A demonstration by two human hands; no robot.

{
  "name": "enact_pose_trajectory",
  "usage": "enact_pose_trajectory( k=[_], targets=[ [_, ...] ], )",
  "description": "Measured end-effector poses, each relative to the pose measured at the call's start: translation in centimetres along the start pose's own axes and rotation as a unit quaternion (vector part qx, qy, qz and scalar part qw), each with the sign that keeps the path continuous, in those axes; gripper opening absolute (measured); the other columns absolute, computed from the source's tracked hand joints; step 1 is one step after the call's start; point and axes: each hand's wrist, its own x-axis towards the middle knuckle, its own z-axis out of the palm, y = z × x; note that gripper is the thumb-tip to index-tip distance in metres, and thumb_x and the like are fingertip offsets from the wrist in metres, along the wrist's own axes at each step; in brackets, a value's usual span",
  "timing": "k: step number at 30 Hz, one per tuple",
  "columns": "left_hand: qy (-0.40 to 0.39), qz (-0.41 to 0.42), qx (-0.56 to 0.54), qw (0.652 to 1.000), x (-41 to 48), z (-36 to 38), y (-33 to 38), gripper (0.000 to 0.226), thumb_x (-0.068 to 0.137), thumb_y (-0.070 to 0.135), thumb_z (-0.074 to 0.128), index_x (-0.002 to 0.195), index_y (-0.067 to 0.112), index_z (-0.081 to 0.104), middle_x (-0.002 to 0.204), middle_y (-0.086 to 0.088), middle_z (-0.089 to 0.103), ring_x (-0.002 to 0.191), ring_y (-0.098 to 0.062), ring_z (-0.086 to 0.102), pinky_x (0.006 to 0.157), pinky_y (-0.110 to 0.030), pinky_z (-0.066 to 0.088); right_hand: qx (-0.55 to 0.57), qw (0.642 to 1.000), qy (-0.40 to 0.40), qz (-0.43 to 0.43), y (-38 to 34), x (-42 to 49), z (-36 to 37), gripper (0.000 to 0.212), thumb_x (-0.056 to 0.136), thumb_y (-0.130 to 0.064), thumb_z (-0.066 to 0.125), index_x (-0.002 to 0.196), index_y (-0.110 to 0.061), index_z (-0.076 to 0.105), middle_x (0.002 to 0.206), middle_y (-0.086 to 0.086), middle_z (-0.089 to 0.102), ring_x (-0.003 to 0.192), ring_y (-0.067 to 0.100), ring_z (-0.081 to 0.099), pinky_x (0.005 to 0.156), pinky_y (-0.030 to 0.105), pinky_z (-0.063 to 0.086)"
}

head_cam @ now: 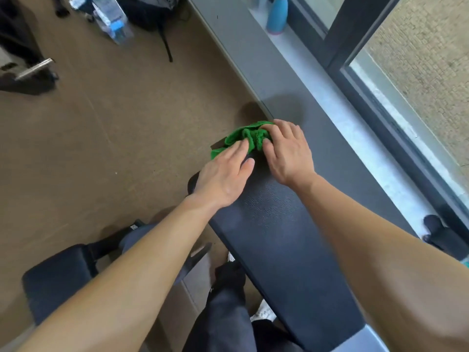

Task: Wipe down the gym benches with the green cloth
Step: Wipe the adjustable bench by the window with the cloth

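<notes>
The right hand (285, 151) lay palm-down with its fingers curled into the crumpled bright green cloth (243, 141), a closed grip bunching the fabric under the fingertips. The left hand (223, 176) rested flat beside it, fingers stretched out and loose, their tips pressing on the near edge of the same cloth without gripping it; the thumb lay on the pad. The two hands sat just beside each other, nearly touching at the cloth.

The cloth lay at the far end of the black textured padded gym bench (274, 235), partly spilling over its left edge. That tabletop ran diagonally from the lower right toward the centre, with both bare forearms reaching over it from below.

Beyond the far end of the bench stood a long grey ledge (236, 44) along a pale windowsill (330, 97), with a dark-framed window (355, 34) to the right. A light blue bottle with a pink base (277, 16) stood on the sill, well apart from the hands. To the left spread a brown floor (101, 138). A second black padded seat (58, 273) stood at lower left, and a clear plastic pack of bottles (111, 19) lay on the floor at the top, near a dark bag (149, 11)
</notes>
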Motion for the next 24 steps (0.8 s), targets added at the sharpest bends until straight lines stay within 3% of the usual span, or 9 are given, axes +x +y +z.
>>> enact_pose_trajectory(
  k=[3, 6, 10, 14, 17, 19, 21, 24],
  targets=[
    [0.026, -0.009, 0.028, 0.999, -3.8, -0.3, -3.1, 0.050, 0.105, 0.033, 0.037, 0.153, 0.019, 0.034, 0.158, 0.001, 0.037, 0.143, -0.017, 0.035, 0.110, -0.034, 0.034, -0.050, 0.997, 0.006, -0.052, -3.5, -1.7, 1.2, 0.040, 0.092, -0.033, 0.044, 0.121, -0.011, 0.060, 0.128, 0.011, 0.058, 0.126, 0.037, 0.046, 0.114, 0.053, 0.027],
    [0.087, -0.045, 0.055, 0.994, -7.6, 0.2, -5.3, 0.050, 0.103, 0.034, 0.029, 0.147, 0.014, 0.044, 0.149, -0.006, 0.049, 0.135, -0.023, 0.048, 0.106, -0.039, 0.042, -0.029, 0.992, -0.024, -0.117, -7.3, -3.8, 3.0, 0.044, 0.086, -0.033, 0.044, 0.120, -0.010, 0.060, 0.130, 0.012, 0.057, 0.130, 0.037, 0.045, 0.119, 0.051, 0.019],
    [0.120, -0.028, 0.068, 0.990, -6.4, 1.5, -3.4, 0.051, 0.103, 0.029, 0.029, 0.144, 0.002, 0.045, 0.147, -0.016, 0.049, 0.134, -0.031, 0.048, 0.113, -0.042, 0.034, -0.008, 0.993, -0.015, -0.114, -5.1, -3.9, 3.2, 0.048, 0.091, -0.036, 0.043, 0.132, -0.015, 0.055, 0.139, 0.006, 0.053, 0.137, 0.032, 0.039, 0.121, 0.049, 0.017],
    [0.106, 0.049, 0.076, 0.990, -0.9, 2.5, 1.7, 0.052, 0.103, 0.026, 0.032, 0.147, 0.000, 0.040, 0.151, -0.019, 0.043, 0.139, -0.032, 0.041, 0.115, -0.039, 0.028, 0.019, 0.998, 0.050, -0.031, 1.3, -3.1, 2.2, 0.050, 0.094, -0.033, 0.042, 0.139, -0.011, 0.047, 0.144, 0.010, 0.047, 0.137, 0.034, 0.037, 0.118, 0.049, 0.024],
    [0.098, 0.118, 0.103, 0.983, 4.1, 3.6, 5.0, 0.048, 0.099, 0.025, 0.036, 0.138, 0.003, 0.054, 0.143, -0.020, 0.052, 0.133, -0.035, 0.046, 0.115, -0.043, 0.032, 0.185, 0.980, 0.040, 0.063, 4.7, -3.7, 2.1, 0.041, 0.100, -0.025, 0.037, 0.136, -0.007, 0.046, 0.133, 0.012, 0.054, 0.124, 0.032, 0.049, 0.109, 0.043, 0.035],
    [0.071, 0.167, 0.129, 0.975, 6.5, 4.5, 6.8, 0.039, 0.093, 0.024, 0.044, 0.114, 0.006, 0.071, 0.121, -0.014, 0.067, 0.119, -0.036, 0.056, 0.110, -0.047, 0.037, 0.279, 0.951, 0.032, 0.131, 5.5, -5.7, 2.4, 0.036, 0.101, -0.025, 0.035, 0.132, -0.012, 0.048, 0.129, 0.006, 0.056, 0.118, 0.024, 0.053, 0.103, 0.039, 0.039],
    [0.033, 0.221, 0.180, 0.958, 7.3, 4.8, 7.7, 0.036, 0.087, 0.029, 0.046, 0.091, 0.010, 0.076, 0.094, -0.007, 0.072, 0.098, -0.033, 0.062, 0.102, -0.045, 0.041, 0.306, 0.936, 0.035, 0.171, 5.7, -8.5, 3.3, 0.039, 0.097, -0.026, 0.035, 0.131, -0.016, 0.050, 0.130, 0.004, 0.057, 0.119, 0.023, 0.052, 0.104, 0.042, 0.040],
    [0.002, 0.283, 0.248, 0.926, 7.7, 3.9, 7.7, 0.037, 0.091, 0.034, 0.043, 0.082, 0.015, 0.075, 0.085, -0.002, 0.070, 0.087, -0.029, 0.061, 0.090, -0.041, 0.043, 0.330, 0.911, 0.015, 0.245, 6.1, -10.2, 4.1, 0.035, 0.087, -0.027, 0.038, 0.118, -0.021, 0.054, 0.124, 0.005, 0.059, 0.113, 0.025, 0.053, 0.099, 0.047, 0.042]
  ],
)
